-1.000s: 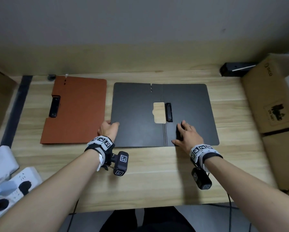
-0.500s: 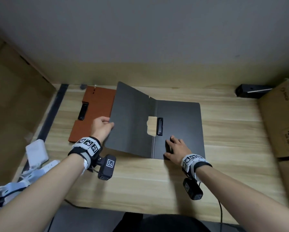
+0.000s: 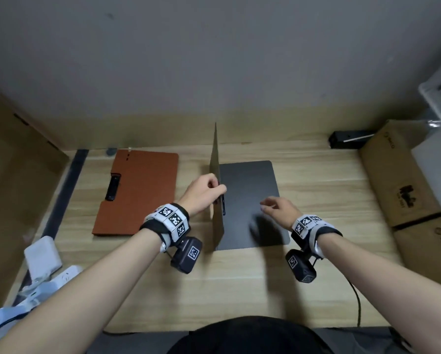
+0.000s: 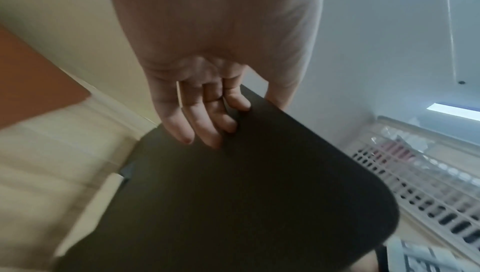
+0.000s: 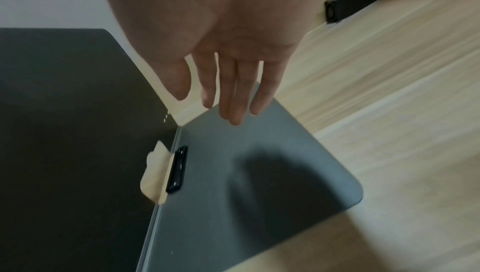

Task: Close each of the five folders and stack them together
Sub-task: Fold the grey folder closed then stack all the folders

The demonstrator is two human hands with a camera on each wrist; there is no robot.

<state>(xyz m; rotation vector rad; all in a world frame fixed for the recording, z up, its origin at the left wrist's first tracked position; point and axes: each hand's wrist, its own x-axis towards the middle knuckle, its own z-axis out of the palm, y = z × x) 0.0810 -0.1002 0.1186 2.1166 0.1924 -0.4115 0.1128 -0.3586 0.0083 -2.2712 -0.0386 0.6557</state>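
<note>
Mid-close on the black folder [image 3: 250, 200]: left cover upright at the spine, pinched between thumb and fingers of the left hand [image 3: 201, 192]. Right hand [image 3: 278, 208] slack, holding nothing, just above the flat right half. Left of the black folder, an orange folder [image 3: 137, 192] already shut. Only two of five in view; stacking not yet begun.

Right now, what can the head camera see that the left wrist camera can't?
Only the head view shows the right hand hovering over the black folder, and the brown folder's clip.

Only the left wrist view shows the left hand's fingertips on the raised cover from underneath.

Both show the left hand gripping the black folder's upright cover.
</note>
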